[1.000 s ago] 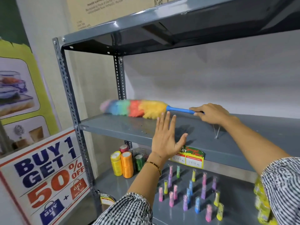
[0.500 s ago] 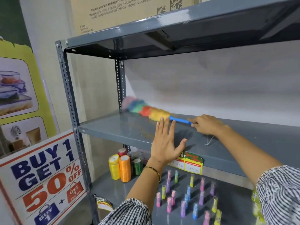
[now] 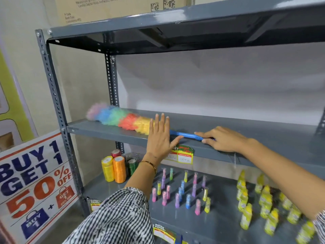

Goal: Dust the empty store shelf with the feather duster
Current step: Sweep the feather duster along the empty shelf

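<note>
Grey painted steel made up the shelf (image 3: 246, 127) I was working on, its surface bare apart from the feather duster (image 3: 123, 118) lying along it. The duster's fluffy head ran in bands of pink, blue, green, red and yellow, with the pink tip reaching out to the left end of the shelf near the rear upright, and it looked blurred. Its blue handle (image 3: 186, 134) stretched rightward along the front part of the shelf into my right hand (image 3: 223, 140), which was closed around the ribbed grip, the forefinger laid along the handle. My left hand (image 3: 160, 138) was raised in front of the shelf edge with the palm flat, fingers spread and upright, holding nothing; it covered the place where the yellow fluff met the handle. I could not tell whether that palm touched the shelf edge. A thin gold bangle (image 3: 149, 164) sat at that wrist, and both arms came out of black-and-white checked sleeves (image 3: 114, 219). A price tag (image 3: 182, 155) hung from the shelf's front lip, just right of my left wrist. On the shelf below stood thread spools (image 3: 114, 169), small coloured bottles (image 3: 179, 192) in rows, and yellow bottles (image 3: 263, 203) further right. A "BUY 1 GET 1 50% OFF" sign (image 3: 35, 187) leaned at the left of the rack.
</note>
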`<action>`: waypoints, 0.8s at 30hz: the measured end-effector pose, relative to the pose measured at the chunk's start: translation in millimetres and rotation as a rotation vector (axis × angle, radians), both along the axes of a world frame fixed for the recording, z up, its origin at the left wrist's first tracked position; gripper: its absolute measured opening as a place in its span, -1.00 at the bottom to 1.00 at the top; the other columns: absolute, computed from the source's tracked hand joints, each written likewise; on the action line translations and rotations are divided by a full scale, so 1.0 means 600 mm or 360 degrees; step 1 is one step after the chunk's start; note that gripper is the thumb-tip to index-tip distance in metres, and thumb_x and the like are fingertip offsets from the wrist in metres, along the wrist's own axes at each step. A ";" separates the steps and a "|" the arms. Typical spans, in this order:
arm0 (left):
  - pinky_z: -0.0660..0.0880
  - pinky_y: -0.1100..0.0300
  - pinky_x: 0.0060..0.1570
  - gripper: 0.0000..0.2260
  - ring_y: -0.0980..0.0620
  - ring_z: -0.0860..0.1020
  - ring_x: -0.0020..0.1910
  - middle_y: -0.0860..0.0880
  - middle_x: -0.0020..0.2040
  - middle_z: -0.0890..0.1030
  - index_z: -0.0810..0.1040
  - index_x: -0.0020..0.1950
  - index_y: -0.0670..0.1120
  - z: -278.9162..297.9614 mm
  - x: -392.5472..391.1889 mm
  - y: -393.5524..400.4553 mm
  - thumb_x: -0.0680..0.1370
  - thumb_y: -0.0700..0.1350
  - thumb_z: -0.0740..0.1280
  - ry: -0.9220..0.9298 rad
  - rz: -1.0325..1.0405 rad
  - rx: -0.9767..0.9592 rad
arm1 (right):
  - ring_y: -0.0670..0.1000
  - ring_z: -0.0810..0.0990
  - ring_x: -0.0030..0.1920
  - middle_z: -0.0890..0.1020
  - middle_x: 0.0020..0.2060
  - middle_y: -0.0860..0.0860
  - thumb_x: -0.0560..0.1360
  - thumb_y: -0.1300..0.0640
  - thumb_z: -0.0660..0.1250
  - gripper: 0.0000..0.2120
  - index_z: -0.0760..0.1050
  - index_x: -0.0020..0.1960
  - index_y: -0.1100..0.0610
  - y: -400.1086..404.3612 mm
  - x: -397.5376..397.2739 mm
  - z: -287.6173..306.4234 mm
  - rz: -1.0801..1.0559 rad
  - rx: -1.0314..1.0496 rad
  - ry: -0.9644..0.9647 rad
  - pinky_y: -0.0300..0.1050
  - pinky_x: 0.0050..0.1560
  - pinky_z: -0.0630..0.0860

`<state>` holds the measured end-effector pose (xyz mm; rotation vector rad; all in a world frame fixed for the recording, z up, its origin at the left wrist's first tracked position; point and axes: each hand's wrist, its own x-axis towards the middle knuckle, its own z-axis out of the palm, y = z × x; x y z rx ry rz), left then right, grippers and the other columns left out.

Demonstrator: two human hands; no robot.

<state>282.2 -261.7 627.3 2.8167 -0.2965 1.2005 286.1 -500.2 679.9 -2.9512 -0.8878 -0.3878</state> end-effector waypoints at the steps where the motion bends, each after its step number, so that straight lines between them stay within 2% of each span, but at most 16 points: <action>1: -0.28 -0.06 0.43 -0.18 -0.15 -0.16 0.49 -0.23 0.53 0.04 0.00 0.49 -0.21 0.002 -0.007 -0.002 0.46 0.37 -0.21 0.0004 -0.0008 0.0010 | -0.03 0.38 -0.48 0.47 -0.48 -0.04 0.58 -0.05 0.15 -0.62 0.28 0.38 -0.29 -0.004 -0.015 0.000 -0.0001 0.0000 0.0000 -0.14 -0.50 0.22; 7: -0.22 -0.06 0.44 -0.21 -0.22 -0.01 0.50 -0.26 0.50 0.14 0.10 0.47 -0.24 0.005 -0.057 -0.021 0.49 0.35 -0.18 -0.0032 -0.0138 -0.0022 | -0.06 0.33 -0.52 0.42 -0.52 -0.07 0.58 -0.07 0.14 -0.61 0.23 0.38 -0.33 -0.025 -0.088 0.000 0.0005 -0.0021 -0.0037 -0.13 -0.50 0.23; 13: -0.21 -0.05 0.46 -0.23 -0.19 -0.05 0.51 -0.23 0.52 0.10 0.06 0.48 -0.23 0.008 -0.083 -0.029 0.50 0.33 -0.17 -0.0031 -0.0165 -0.0006 | 0.00 0.40 -0.45 0.50 -0.45 0.02 0.60 -0.05 0.12 -0.61 0.23 0.40 -0.32 -0.050 -0.132 -0.004 -0.0012 -0.0003 -0.0097 -0.14 -0.44 0.27; 18: -0.16 -0.08 0.47 -0.30 -0.19 -0.02 0.50 -0.23 0.51 0.13 0.05 0.48 -0.23 0.019 -0.091 -0.035 0.54 0.27 -0.05 -0.0069 -0.0234 0.0011 | -0.02 0.48 -0.37 0.63 -0.30 -0.01 0.59 -0.09 0.11 -0.62 0.26 0.39 -0.33 -0.081 -0.140 0.004 -0.0068 0.0094 -0.0234 -0.15 -0.41 0.36; 20: -0.11 -0.12 0.47 -0.33 -0.23 0.02 0.49 -0.25 0.50 0.16 0.10 0.47 -0.25 0.026 -0.092 -0.037 0.56 0.22 0.06 -0.0099 -0.0281 -0.0025 | -0.03 0.42 -0.45 0.61 -0.36 0.03 0.58 -0.08 0.14 -0.63 0.29 0.38 -0.31 -0.085 -0.132 0.004 -0.0125 0.0213 -0.0253 -0.14 -0.43 0.36; 22: -0.09 -0.14 0.46 -0.34 -0.26 0.05 0.49 -0.27 0.49 0.18 0.13 0.46 -0.27 0.030 -0.088 -0.033 0.55 0.17 0.16 -0.0124 -0.0297 -0.0062 | -0.06 0.35 -0.50 0.50 -0.48 -0.02 0.59 -0.04 0.16 -0.62 0.31 0.38 -0.28 -0.083 -0.117 0.003 -0.0209 0.0324 -0.0277 -0.12 -0.46 0.30; 23: -0.10 -0.13 0.46 -0.34 -0.26 0.04 0.49 -0.27 0.49 0.17 0.13 0.46 -0.27 0.031 -0.085 -0.030 0.55 0.17 0.16 -0.0123 -0.0287 -0.0064 | -0.05 0.40 -0.47 0.50 -0.47 -0.03 0.59 -0.04 0.16 -0.62 0.31 0.38 -0.27 -0.080 -0.107 0.005 -0.0273 0.0344 -0.0286 -0.10 -0.44 0.29; 24: -0.13 -0.11 0.46 -0.34 -0.26 0.03 0.49 -0.27 0.49 0.16 0.12 0.46 -0.26 0.030 -0.082 -0.027 0.56 0.18 0.15 -0.0112 -0.0272 -0.0057 | 0.01 0.50 -0.37 0.58 -0.38 0.00 0.59 -0.03 0.14 -0.62 0.30 0.39 -0.26 -0.077 -0.097 0.007 -0.0355 0.0335 -0.0290 -0.09 -0.41 0.31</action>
